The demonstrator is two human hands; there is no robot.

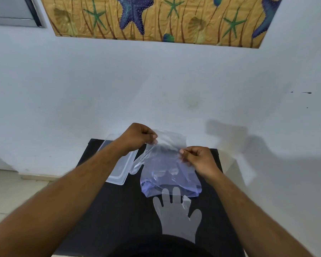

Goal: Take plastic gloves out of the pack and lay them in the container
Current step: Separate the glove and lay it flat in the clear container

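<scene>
One glove (176, 217) lies before the pack (170, 175), outside the container (119, 169); another is pinched by left hand (137, 136) and right hand (197, 157).

Both forearms reach fwd, left hand (137, 135) & right hand (196, 157) pinched closed, thumbs vs. fingertips.
</scene>
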